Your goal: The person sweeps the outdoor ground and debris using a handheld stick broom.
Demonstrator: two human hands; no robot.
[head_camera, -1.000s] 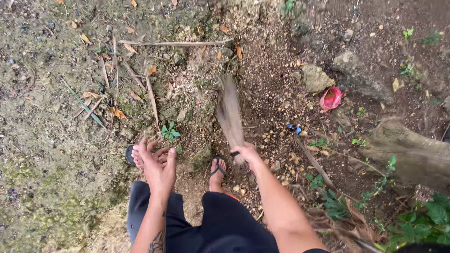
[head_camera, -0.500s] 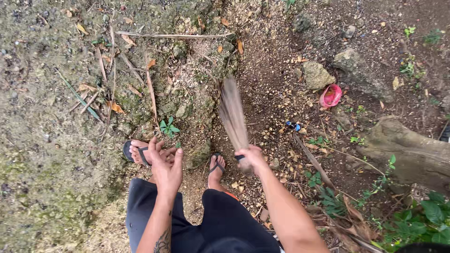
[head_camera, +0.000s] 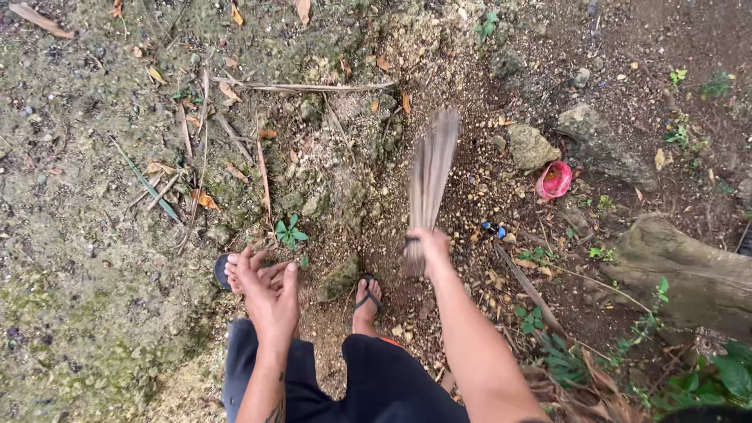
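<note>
Head view, looking straight down at bare ground. Right hand (head_camera: 427, 244) clenching the bound end of a stick broom (head_camera: 431, 168), fingers (head_camera: 415, 249) wrapping the handle tight. Broom running up and away from the fist, long axis nearly upright in the picture and tilting slightly right, bristle tips fanning out over the dirt (head_camera: 462, 94) well ahead of the right foot (head_camera: 365, 301). Bristles blurring. Left hand (head_camera: 270, 294) hanging released, fingers spread, holding nothing, sitting over the left foot (head_camera: 235, 270) and well apart from the broom. Nearer hand by far: the right. Lying off to the right of the bristles: a stone (head_camera: 531, 146) and a pink scrap (head_camera: 553, 179).
</note>
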